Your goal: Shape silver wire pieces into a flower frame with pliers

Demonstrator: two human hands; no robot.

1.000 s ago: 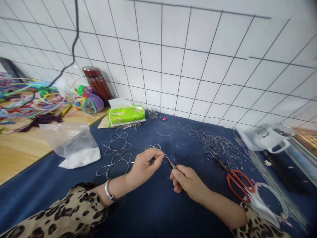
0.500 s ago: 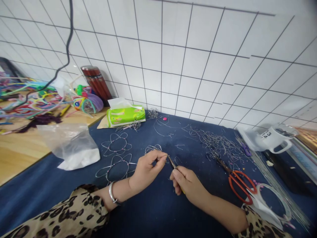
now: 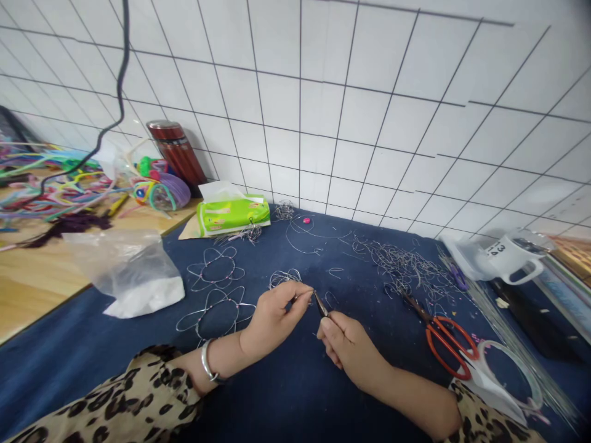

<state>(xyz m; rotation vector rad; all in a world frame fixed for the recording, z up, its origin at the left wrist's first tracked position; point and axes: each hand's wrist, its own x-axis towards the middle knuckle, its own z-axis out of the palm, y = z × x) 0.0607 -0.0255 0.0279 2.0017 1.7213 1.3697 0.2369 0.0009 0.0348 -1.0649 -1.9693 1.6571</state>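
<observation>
"What's the nearer grip doing?"

"The right hand (image 3: 349, 346) is wrapped around pliers (image 3: 321, 305), over the middle of the blue-covered bench (image 3: 277, 394). Their long axis runs forward and leftward, nose toward the left hand (image 3: 276, 317)."

"And the left grip?"

"A narrow pinch, apparently on a wire end (image 3: 313, 291), right at the pliers' tip; touching or apart, I can't tell."

"How do they look?"

"Pliers slim, dark, pointed, handles hidden; wire end barely visible. Beyond, a silvery wire coil (image 3: 285, 275) lies short of the bench's far edge."
</observation>
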